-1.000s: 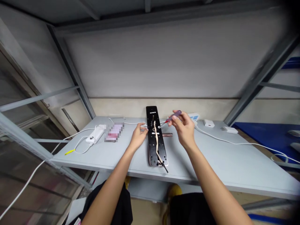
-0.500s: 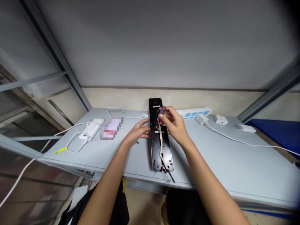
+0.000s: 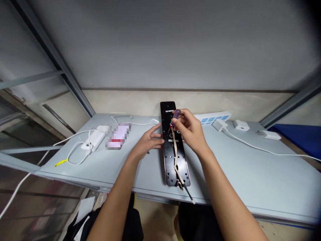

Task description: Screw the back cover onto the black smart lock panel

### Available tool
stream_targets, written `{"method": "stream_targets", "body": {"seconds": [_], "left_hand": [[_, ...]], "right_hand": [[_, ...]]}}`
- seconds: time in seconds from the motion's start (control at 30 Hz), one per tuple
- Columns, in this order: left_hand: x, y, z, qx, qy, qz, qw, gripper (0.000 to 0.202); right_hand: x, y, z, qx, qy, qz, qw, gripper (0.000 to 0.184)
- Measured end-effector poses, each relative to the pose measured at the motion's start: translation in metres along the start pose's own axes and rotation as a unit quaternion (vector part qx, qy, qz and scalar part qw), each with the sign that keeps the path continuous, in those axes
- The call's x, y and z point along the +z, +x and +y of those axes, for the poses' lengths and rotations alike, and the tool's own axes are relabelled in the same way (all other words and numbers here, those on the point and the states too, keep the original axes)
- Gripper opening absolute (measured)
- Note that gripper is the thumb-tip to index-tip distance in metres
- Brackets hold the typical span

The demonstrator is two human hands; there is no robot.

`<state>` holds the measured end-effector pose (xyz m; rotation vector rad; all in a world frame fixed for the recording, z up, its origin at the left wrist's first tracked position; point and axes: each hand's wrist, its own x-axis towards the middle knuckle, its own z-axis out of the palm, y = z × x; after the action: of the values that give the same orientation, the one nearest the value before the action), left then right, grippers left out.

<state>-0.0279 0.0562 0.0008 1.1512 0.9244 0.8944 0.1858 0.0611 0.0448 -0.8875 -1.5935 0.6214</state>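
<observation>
A long black panel [image 3: 169, 173] with screws and holes lies lengthwise before me on the grey desk. In my right hand [image 3: 190, 129] is a small screwdriver [image 3: 176, 115] with a purple translucent handle, tilted, its tip down at the panel's middle. The fingers of my left hand [image 3: 149, 142] are spread and rest against the panel's left edge. A beige-wrapped cable [image 3: 175, 152] runs down the panel and ends in a black lead with a small connector past the near edge. Small dark bits, perhaps screws, lie beside my left hand.
Left of the panel are a blurred phone [image 3: 119, 135] and a white power strip [image 3: 94, 142] with a looped cable and yellow tag [image 3: 61, 163]. Behind my right hand stands a white power strip with blue labels [image 3: 213, 117]. White adapters [image 3: 241, 125] sit farther right. A wall closes off the back.
The view has shifted slightly, so the panel's near end appears a little to the right. Both hands keep nearly the same place on the panel, and the screwdriver stays in my right hand.
</observation>
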Motion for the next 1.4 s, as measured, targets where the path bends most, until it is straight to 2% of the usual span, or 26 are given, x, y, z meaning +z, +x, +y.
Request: {"method": "stream_targets", "body": {"seconds": [0.37,0.5,0.57,0.67,0.87,0.93,1.03,1.4], "left_hand": [[0.015,-0.001,-0.007,0.012,0.017,0.055,0.998,0.082],[0.017,-0.001,-0.008,0.009,0.026,0.065,0.997,0.082],[0.017,-0.001,-0.009,0.014,0.026,0.062,0.998,0.082],[0.017,-0.002,-0.009,0.024,0.024,0.055,0.998,0.082],[0.019,-0.002,-0.009,0.024,0.028,0.063,0.997,0.083],[0.019,-0.003,-0.009,0.028,0.028,0.062,0.997,0.083],[0.018,-0.002,-0.012,0.039,0.022,0.056,0.997,0.082],[0.017,0.001,-0.016,0.045,0.018,0.049,0.998,0.082]], "right_hand": [[0.004,0.0,0.001,-0.019,-0.033,-0.002,0.999,0.017],[0.002,-0.002,0.001,-0.055,-0.046,0.012,0.997,0.039],[0.001,-0.004,-0.001,-0.076,-0.066,0.01,0.995,0.042],[0.002,-0.005,-0.005,-0.096,-0.093,0.009,0.991,0.03],[0.014,-0.003,-0.014,-0.16,-0.058,0.11,0.979,0.008],[0.016,-0.002,-0.017,-0.171,-0.056,0.117,0.977,0.004],[0.015,-0.001,-0.021,-0.168,-0.051,0.101,0.979,0.003],[0.005,-0.001,-0.025,-0.107,0.052,0.042,0.992,0.022]]}}
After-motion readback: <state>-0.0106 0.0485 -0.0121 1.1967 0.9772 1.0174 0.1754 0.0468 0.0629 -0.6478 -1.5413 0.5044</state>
